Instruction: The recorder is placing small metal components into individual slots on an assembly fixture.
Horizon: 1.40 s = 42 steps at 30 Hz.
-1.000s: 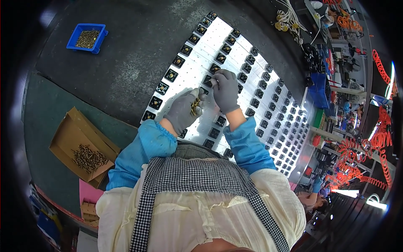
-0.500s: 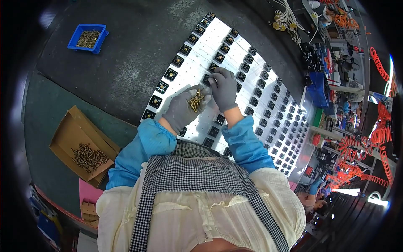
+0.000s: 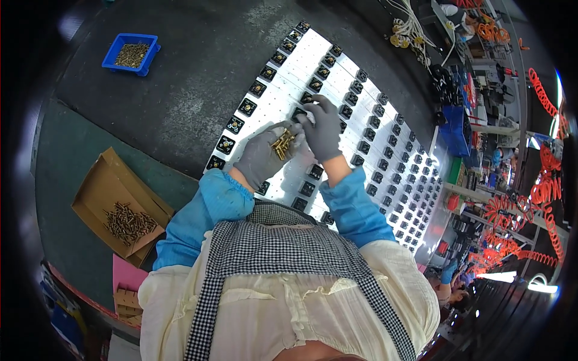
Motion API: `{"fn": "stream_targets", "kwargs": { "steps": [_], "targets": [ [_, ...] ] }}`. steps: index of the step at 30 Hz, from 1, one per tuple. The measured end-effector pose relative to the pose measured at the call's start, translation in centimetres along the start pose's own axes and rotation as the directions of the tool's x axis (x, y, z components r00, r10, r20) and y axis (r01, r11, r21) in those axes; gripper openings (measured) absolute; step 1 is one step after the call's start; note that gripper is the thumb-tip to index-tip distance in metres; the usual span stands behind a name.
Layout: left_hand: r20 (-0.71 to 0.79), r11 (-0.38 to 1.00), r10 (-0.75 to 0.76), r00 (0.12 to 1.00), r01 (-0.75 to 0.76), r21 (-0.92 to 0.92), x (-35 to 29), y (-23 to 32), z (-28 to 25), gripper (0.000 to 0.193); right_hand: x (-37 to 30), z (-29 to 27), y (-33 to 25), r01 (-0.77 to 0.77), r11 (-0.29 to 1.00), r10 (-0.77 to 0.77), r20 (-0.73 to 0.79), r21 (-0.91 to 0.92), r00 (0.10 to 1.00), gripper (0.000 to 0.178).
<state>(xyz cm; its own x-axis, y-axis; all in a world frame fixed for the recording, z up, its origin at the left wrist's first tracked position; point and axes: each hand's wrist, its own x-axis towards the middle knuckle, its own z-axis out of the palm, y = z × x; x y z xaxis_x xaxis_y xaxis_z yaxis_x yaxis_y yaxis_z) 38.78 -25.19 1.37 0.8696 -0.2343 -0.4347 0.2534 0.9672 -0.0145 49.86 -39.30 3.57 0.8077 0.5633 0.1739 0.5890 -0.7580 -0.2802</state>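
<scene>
Off to our far left there's a little blue bin [image 3: 131, 53] full of brassy bits on the dark counter [image 3: 198, 72]. Closer in we've got an open cardboard box [image 3: 114, 207] with a pile of the same kind of pieces, a pink sheet [image 3: 125, 275] below it, and orange coiled hoses [image 3: 545, 96] way right.

Gloved left hand [image 3: 264, 157] cups brass screws [image 3: 282, 144]; right hand [image 3: 323, 129] reaches the white panel [image 3: 337, 90].

factory assembly line | long white panel [image 3: 337, 102] with rows of small black parts [image 3: 373, 147] | bins of brass screws [image 3: 131, 54] | coiled orange air hoses [image 3: 545, 96] | cluttered workbenches behind
</scene>
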Motion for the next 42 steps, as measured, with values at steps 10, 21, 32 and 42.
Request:
{"fn": "stream_targets", "kwargs": {
  "steps": [10, 21, 32, 42],
  "targets": [
    [0.338, 0.060, 0.306, 0.890, -0.373, 0.926, -1.1, -0.5, 0.6, 0.032, -0.4, -4.8, -3.0, 0.272, 0.923, -0.310, 0.110, 0.273, 0.944, 0.017],
    [-0.316, 0.999, -0.036, 0.948, 0.047, 0.028, -3.4, 0.6, 0.6, 0.015, -2.1, -1.5, 0.0, 0.222, 0.974, -0.225, 0.078, 0.041, 0.971, 0.006],
    [-0.296, 0.996, 0.055, 0.954, -0.030, 0.088, -3.7, 0.8, -0.3, 0.022, -2.6, 0.0, -0.7, 0.236, 0.971, -0.230, 0.126, -0.036, 0.965, 0.008],
    [-0.270, 0.995, 0.016, 0.963, 0.012, 0.102, -3.1, 0.4, -1.3, 0.018, -2.5, 0.1, -1.7, 0.148, 0.983, -0.134, 0.130, -0.107, 0.982, 0.007]
  ]
}}
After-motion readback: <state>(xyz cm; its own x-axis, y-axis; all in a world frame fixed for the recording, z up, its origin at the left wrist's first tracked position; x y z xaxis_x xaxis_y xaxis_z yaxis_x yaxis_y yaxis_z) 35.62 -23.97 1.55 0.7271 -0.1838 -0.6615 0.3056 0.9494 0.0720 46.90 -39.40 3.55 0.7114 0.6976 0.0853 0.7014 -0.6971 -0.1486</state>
